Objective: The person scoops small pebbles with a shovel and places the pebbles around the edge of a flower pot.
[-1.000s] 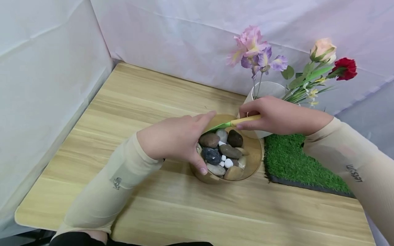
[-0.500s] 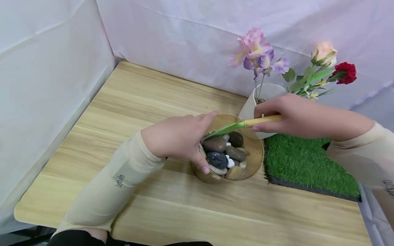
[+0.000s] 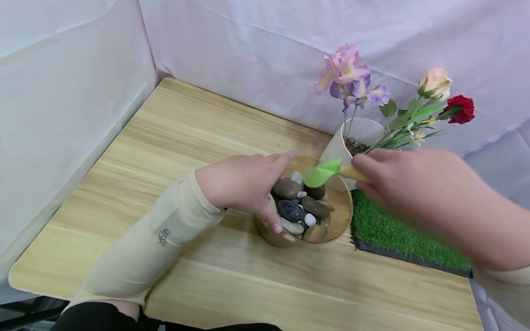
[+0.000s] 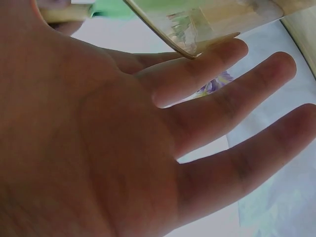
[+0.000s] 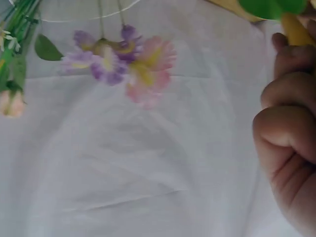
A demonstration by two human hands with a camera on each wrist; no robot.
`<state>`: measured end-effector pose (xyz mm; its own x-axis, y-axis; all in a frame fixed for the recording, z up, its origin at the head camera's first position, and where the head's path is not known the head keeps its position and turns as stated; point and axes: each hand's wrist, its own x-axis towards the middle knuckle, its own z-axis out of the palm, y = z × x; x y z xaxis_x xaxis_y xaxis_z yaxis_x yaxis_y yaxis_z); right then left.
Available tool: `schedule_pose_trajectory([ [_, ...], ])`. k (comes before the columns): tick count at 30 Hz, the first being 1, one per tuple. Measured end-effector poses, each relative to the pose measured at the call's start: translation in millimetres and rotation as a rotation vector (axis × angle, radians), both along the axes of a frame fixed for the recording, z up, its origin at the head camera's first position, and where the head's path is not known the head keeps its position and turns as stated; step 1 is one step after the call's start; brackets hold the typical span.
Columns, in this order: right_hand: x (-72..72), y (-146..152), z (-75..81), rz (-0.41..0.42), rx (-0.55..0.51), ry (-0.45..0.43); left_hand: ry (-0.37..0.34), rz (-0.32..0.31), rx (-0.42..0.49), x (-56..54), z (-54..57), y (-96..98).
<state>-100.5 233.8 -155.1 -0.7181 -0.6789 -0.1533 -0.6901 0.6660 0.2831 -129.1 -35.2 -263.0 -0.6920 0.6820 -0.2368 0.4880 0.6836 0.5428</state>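
Note:
My right hand (image 3: pixel 406 184) grips the wooden-looking yellow handle of a small green shovel (image 3: pixel 323 173). In the head view its blade overlaps the far part of an amber see-through bowl (image 3: pixel 342 214), over the stones. Inside the bowl lie dark, brown and grey stones (image 3: pixel 290 210) and several small white pebbles (image 3: pixel 309 219). My left hand (image 3: pixel 248 184) rests against the bowl's left side, thumb on the near wall. In the left wrist view, the left fingers (image 4: pixel 232 103) reach out straight and spread, one against the bowl's rim. Curled fingers (image 5: pixel 289 94) of the right hand show in the right wrist view.
Behind the bowl stands a white pot (image 3: pixel 334 149) with dark soil, holding pink and purple irises (image 3: pixel 345 71). A peach rose (image 3: pixel 435 85) and a red carnation (image 3: pixel 458 109) lean right. Green artificial turf (image 3: pixel 397 230) lies right of the bowl on the wooden table (image 3: pixel 198 124).
The shovel was among the stones at the bowl's left; it has been lifted and moved right, its blade turned. My right hand moved right and nearer. The left hand stays at the bowl.

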Motion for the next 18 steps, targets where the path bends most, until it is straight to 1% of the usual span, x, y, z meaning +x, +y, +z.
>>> schedule_pose_trajectory([
  [3, 13.4, -11, -6.5, 0.075, 0.032, 0.027, -0.006, 0.006, -0.005, -0.7, -0.5, 0.6],
  [4, 15.9, -14, -8.6, 0.095, 0.039, 0.029, -0.004, 0.005, -0.005, -0.9, -0.7, 0.8],
  [6, 17.2, -20, -12.1, 0.103, 0.057, 0.007, 0.001, 0.002, 0.000, -0.9, -0.2, 0.6],
  [8, 14.0, -26, -15.6, 0.097, 0.067, -0.016, 0.009, -0.008, 0.006, -0.7, 0.8, 0.0],
  [11, 5.1, -31, -19.4, 0.088, 0.074, -0.038, 0.013, -0.021, 0.018, -0.5, 1.2, -1.1],
  [15, -2.5, -36, -21.6, 0.086, 0.106, -0.033, 0.014, -0.029, 0.023, -0.3, 1.8, -1.1],
  [18, -7.1, -42, -20.8, 0.066, 0.122, -0.042, 0.017, -0.023, 0.018, 0.4, 2.3, -0.8],
])
